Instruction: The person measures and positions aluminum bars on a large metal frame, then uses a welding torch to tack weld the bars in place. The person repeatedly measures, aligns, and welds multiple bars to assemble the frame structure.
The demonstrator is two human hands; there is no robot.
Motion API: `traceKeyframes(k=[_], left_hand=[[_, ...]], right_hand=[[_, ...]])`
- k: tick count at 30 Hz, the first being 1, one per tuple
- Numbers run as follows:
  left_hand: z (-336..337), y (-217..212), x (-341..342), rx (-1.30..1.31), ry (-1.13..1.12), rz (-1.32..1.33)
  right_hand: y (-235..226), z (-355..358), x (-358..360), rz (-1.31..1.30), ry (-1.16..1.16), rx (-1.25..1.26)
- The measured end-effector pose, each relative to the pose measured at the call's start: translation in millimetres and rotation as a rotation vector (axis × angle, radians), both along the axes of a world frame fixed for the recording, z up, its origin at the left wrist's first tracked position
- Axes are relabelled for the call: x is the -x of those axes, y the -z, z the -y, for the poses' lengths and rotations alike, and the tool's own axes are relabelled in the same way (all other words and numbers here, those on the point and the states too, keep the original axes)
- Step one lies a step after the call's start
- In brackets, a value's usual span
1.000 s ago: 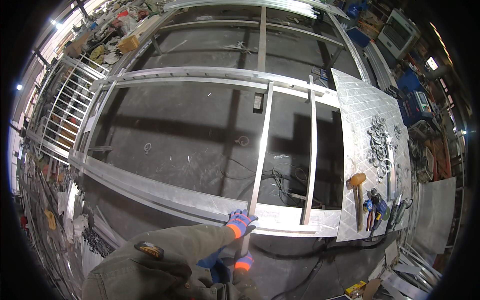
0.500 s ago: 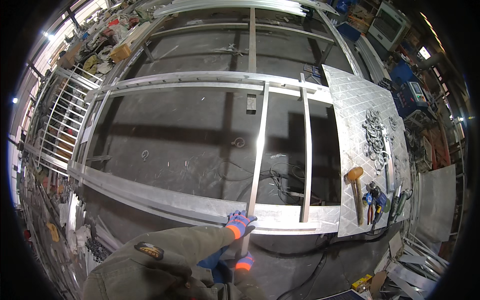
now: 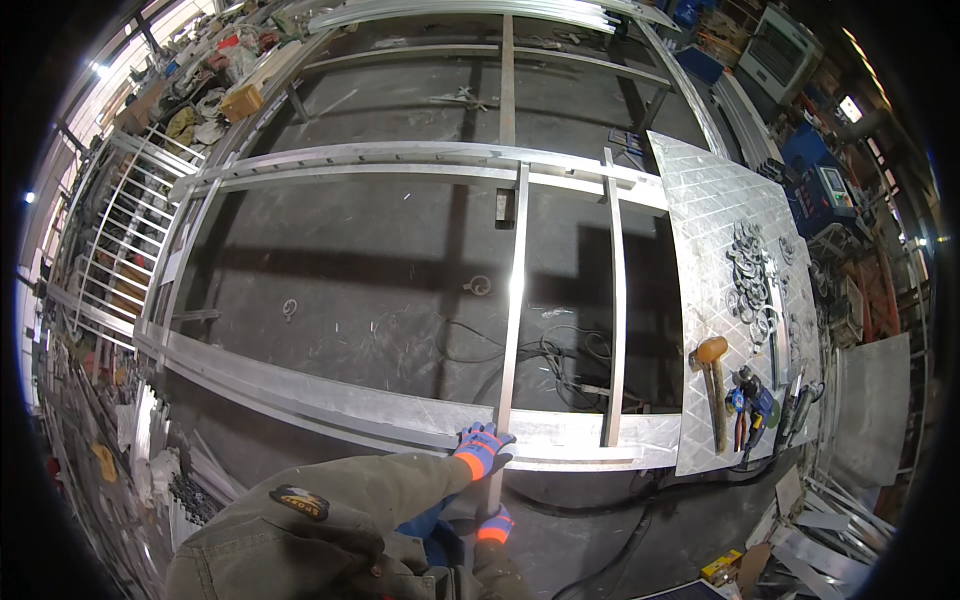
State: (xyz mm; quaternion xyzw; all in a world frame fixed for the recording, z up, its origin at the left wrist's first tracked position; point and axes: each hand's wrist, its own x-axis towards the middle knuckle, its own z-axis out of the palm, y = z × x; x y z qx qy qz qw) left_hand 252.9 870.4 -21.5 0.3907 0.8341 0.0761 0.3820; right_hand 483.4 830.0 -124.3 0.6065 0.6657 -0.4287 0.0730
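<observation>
A long square metal tube (image 3: 514,300) runs away from me across the silver frame, over the broad near rail (image 3: 380,402) and onto the middle rail (image 3: 350,158). Where the tube crosses the near rail, my left hand (image 3: 482,447), in a purple-blue glove with an orange cuff, is closed over it. My right hand (image 3: 495,525), gloved alike, grips the tube's near end, which sticks out past the rail towards me; its fingers are partly hidden. To the right, a second metal tube (image 3: 615,300) lies across the same two rails.
A patterned metal plate (image 3: 700,220) at the right carries a mallet (image 3: 712,352), an angle grinder (image 3: 762,405), pliers (image 3: 738,420) and a heap of metal rings (image 3: 748,270). Black cables (image 3: 560,365) lie on the floor inside the frame. A barred metal rack (image 3: 125,235) stands at the left.
The far end of the held tube has swung a little to the left along the middle rail. My right hand has shifted slightly right with the near end. My left hand has barely moved.
</observation>
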Motion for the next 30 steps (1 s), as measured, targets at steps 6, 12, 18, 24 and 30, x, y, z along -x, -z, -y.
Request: traceKeyframes(k=[6, 12, 18, 24, 30], left_hand=[[2, 1, -2, -0.051, -0.028, -0.029], [4, -5, 0, -0.047, 0.012, -0.070], [8, 24, 2, -0.071, 0.042, -0.015], [13, 34, 21, 0.135, 0.333, -0.009], [11, 8, 58, -0.051, 0.212, 0.296]], right_hand=[[11, -2, 0, 0.100, -0.125, 0.034], [-59, -50, 11, -0.093, -0.222, -0.071], [-130, -154, 127, -0.275, -0.307, -0.403], [-106, -294, 385, -0.503, -0.587, -0.844], [-57, -413, 628, -0.382, -0.607, -0.880]])
